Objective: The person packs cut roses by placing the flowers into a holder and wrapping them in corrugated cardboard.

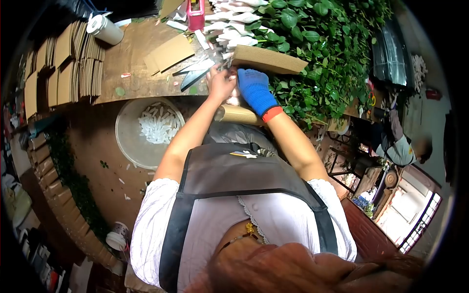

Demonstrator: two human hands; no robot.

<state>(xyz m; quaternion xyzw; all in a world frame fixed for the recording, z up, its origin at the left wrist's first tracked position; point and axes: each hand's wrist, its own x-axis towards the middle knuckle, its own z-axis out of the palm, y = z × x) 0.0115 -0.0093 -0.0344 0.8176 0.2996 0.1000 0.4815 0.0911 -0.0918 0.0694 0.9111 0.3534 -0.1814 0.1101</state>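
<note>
My bare left hand [221, 84] is closed, its fingertips bent inward close to my right hand. My right hand [254, 88], in a blue knitted glove with a red cuff, has its fingers curled. Something small and pale pinkish lies between the two hands, mostly hidden; I cannot make out its kind. Just beyond the glove, a strip of corrugated cardboard [269, 59] rests against the leafy stems [317, 63]. Below my hands, a curved piece of corrugated cardboard [240, 115] lies at the table's edge. Dark-bladed scissors [194, 79] lie left of my left hand.
Stacks of cardboard pieces [63, 63] and a white lidded cup [105, 29] stand at the left. A flat cardboard piece [168, 53], a pink container [196, 14] and white mesh-sleeved heads [239, 19] lie behind. A tub [128, 141] holds white scraps. Another person [398, 146] is at right.
</note>
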